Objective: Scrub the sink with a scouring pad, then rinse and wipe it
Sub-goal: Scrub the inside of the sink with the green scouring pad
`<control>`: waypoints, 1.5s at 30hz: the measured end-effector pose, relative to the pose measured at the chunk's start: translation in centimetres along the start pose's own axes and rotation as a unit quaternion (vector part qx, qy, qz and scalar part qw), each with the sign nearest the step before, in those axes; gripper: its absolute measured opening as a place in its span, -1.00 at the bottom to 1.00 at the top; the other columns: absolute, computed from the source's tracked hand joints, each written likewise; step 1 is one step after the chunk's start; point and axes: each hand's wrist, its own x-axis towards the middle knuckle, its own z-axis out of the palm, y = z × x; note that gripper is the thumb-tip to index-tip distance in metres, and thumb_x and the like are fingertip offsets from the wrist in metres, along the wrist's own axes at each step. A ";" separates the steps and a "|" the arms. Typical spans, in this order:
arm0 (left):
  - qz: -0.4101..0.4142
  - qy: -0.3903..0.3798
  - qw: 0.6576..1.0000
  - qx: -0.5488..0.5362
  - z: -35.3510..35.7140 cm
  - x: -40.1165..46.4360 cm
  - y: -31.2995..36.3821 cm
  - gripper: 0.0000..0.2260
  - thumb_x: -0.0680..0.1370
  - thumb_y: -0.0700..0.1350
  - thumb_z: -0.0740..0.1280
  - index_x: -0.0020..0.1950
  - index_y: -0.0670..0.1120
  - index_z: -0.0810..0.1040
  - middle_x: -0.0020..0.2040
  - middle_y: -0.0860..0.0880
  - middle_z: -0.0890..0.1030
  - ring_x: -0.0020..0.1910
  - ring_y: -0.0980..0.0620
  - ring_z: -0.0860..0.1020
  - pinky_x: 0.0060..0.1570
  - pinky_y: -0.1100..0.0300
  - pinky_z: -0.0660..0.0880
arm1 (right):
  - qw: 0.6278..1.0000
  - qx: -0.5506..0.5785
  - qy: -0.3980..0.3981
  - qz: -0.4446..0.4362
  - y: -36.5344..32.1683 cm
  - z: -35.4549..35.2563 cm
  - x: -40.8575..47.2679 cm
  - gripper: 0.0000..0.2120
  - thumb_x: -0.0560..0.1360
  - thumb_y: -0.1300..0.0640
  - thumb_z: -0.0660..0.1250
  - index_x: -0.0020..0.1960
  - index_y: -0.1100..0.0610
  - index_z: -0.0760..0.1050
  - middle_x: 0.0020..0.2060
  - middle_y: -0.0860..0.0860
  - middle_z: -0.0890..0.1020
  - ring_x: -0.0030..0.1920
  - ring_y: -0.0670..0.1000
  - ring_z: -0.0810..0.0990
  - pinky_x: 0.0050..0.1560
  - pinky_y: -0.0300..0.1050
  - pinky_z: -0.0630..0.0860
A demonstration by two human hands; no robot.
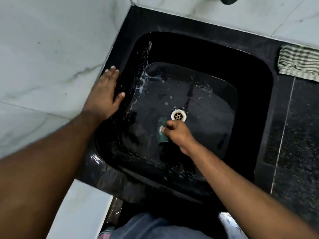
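The black sink fills the middle of the head view, its floor wet and speckled with suds. A pale round drain sits near the centre of the floor. My right hand grips a green scouring pad and holds it against the sink floor just below and left of the drain. My left hand lies flat with straight fingers on the sink's left rim, beside the wall.
White marbled wall tiles close in on the left and behind. A striped green and white cloth lies folded on the black stone counter to the right. A dark tap part shows at the top edge.
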 end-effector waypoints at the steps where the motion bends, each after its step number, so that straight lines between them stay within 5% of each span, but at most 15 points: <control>1: 0.003 0.009 1.000 0.005 0.5 0.2 -0.5 -0.37 0.64 0.00 0.27 0.63 -0.16 0.13 0.64 -0.12 0.13 0.62 -0.13 0.12 0.59 0.02 0.06 | 0.999 -0.030 0.026 -0.024 -0.7 0.0 1.0 -0.90 0.51 0.17 0.38 -0.15 0.19 0.55 -0.30 0.04 0.61 -0.27 -0.04 0.52 -0.15 -0.14 0.49; 2: 0.001 0.023 1.000 -0.005 0.7 0.0 -0.7 -0.39 0.63 -0.03 0.29 0.63 -0.14 0.16 0.64 -0.10 0.15 0.61 -0.12 0.14 0.59 0.02 0.09 | 0.995 -0.061 0.050 -0.055 -1.4 0.0 1.8 -0.96 0.51 0.18 0.37 -0.07 0.14 0.58 -0.25 0.01 0.63 -0.24 -0.02 0.56 -0.13 -0.16 0.51; 5: 0.002 0.062 0.997 -0.045 0.9 0.3 -0.9 -0.46 0.64 -0.12 0.30 0.60 -0.13 0.25 0.62 -0.07 0.22 0.58 -0.09 0.21 0.56 0.04 0.17 | 0.965 -0.183 0.139 -0.129 -3.8 0.4 5.1 -0.71 0.51 0.27 0.34 0.22 0.18 0.59 0.01 0.11 0.67 -0.03 0.06 0.60 -0.02 -0.24 0.39; 8: 0.008 0.059 0.997 -0.053 1.2 0.9 -1.4 -0.48 0.64 -0.12 0.26 0.59 -0.14 0.26 0.62 -0.08 0.23 0.58 -0.10 0.22 0.55 -0.02 0.20 | 0.944 -0.202 0.184 -0.187 -6.3 1.3 9.6 -0.65 0.49 0.37 0.27 0.24 0.19 0.60 0.08 0.15 0.60 0.10 0.15 0.59 0.16 -0.22 0.41; 12: 0.007 0.042 0.998 -0.036 1.3 0.7 -1.1 -0.47 0.63 -0.09 0.21 0.60 -0.15 0.25 0.62 -0.09 0.21 0.59 -0.10 0.20 0.54 -0.07 0.21 | 0.907 -0.236 0.225 -0.265 -8.8 0.7 14.8 -0.62 0.49 0.41 0.24 0.24 0.19 0.60 0.07 0.12 0.55 0.08 0.06 0.55 0.15 -0.31 0.42; 14: 0.007 0.034 0.999 -0.020 1.5 0.8 -1.4 -0.46 0.62 -0.09 0.20 0.61 -0.14 0.22 0.63 -0.08 0.18 0.60 -0.10 0.18 0.55 -0.06 0.19 | 0.900 -0.277 0.214 -0.259 -9.9 0.8 17.8 -0.66 0.52 0.35 0.19 0.21 0.18 0.60 0.11 0.16 0.54 0.08 0.07 0.49 0.08 -0.34 0.37; 18: 0.006 0.015 1.000 -0.011 1.6 0.8 -1.5 -0.45 0.64 -0.06 0.16 0.63 -0.11 0.17 0.66 -0.03 0.11 0.62 -0.04 0.12 0.56 -0.04 0.15 | 0.885 -0.389 0.129 -0.222 -9.3 3.6 21.5 -0.67 0.50 0.28 0.26 0.25 0.22 0.55 0.31 0.23 0.44 0.28 0.24 0.41 0.27 0.00 0.42; 23: 0.005 0.003 1.000 -0.010 1.6 0.8 -1.4 -0.46 0.66 -0.06 0.14 0.64 -0.10 0.15 0.66 -0.02 0.08 0.63 -0.01 0.08 0.55 -0.05 0.17 | 0.831 -0.459 0.066 -0.308 -5.3 4.1 17.2 -0.73 0.52 0.14 0.32 0.17 0.20 0.62 0.29 0.17 0.52 0.24 0.24 0.50 0.24 0.11 0.49; 25: 0.008 0.002 1.000 -0.011 1.6 0.8 -1.5 -0.46 0.66 -0.06 0.14 0.64 -0.11 0.15 0.66 -0.02 0.08 0.63 -0.02 0.08 0.55 -0.06 0.19 | 0.831 -0.463 0.053 -0.304 -4.1 1.9 15.8 -0.71 0.47 0.21 0.38 0.19 0.19 0.61 0.31 0.15 0.52 0.29 0.23 0.48 0.25 0.08 0.50; 30: 0.006 -0.001 1.000 -0.012 1.6 0.7 -1.6 -0.46 0.65 -0.07 0.14 0.64 -0.10 0.14 0.66 0.00 0.07 0.64 0.01 0.06 0.55 -0.07 0.19 | 0.872 -0.398 0.208 -0.196 -8.4 -0.8 22.0 -0.67 0.54 0.30 0.23 0.28 0.21 0.51 0.30 0.15 0.48 0.30 0.15 0.42 0.28 -0.12 0.38; 34: 0.008 0.003 1.000 -0.016 1.8 0.7 -1.6 -0.46 0.66 -0.08 0.15 0.63 -0.11 0.16 0.66 -0.01 0.09 0.64 0.00 0.07 0.55 -0.09 0.20 | 0.885 -0.407 0.103 -0.202 -11.0 2.3 22.6 -0.73 0.58 0.30 0.19 0.22 0.24 0.55 0.17 0.19 0.58 0.13 0.18 0.58 0.17 -0.02 0.50; 38: 0.005 0.002 1.000 -0.020 1.7 0.8 -1.5 -0.47 0.65 -0.08 0.14 0.63 -0.11 0.17 0.66 -0.02 0.09 0.63 -0.01 0.08 0.54 -0.10 0.22 | 0.852 -0.439 0.015 -0.284 -6.3 1.9 18.1 -0.65 0.66 0.10 0.18 0.42 0.10 0.43 0.33 0.12 0.49 0.30 0.11 0.49 0.33 -0.09 0.41; 40: 0.006 0.000 1.000 -0.023 1.6 0.7 -1.5 -0.47 0.66 -0.08 0.14 0.63 -0.11 0.17 0.66 -0.02 0.09 0.64 0.00 0.07 0.53 -0.10 0.22 | 0.843 -0.461 0.053 -0.272 -5.2 -1.1 18.1 -0.63 0.65 0.06 0.18 0.43 0.08 0.42 0.37 0.09 0.47 0.34 0.10 0.46 0.37 -0.16 0.35; 45: 0.003 -0.002 1.000 -0.022 1.5 0.8 -1.5 -0.47 0.66 -0.08 0.14 0.63 -0.11 0.17 0.66 -0.01 0.09 0.64 0.02 0.06 0.55 -0.07 0.19 | 0.852 -0.449 0.176 -0.202 -8.6 0.0 23.5 -0.53 0.58 0.32 0.18 0.47 0.13 0.35 0.35 0.17 0.49 0.29 0.17 0.52 0.28 0.04 0.49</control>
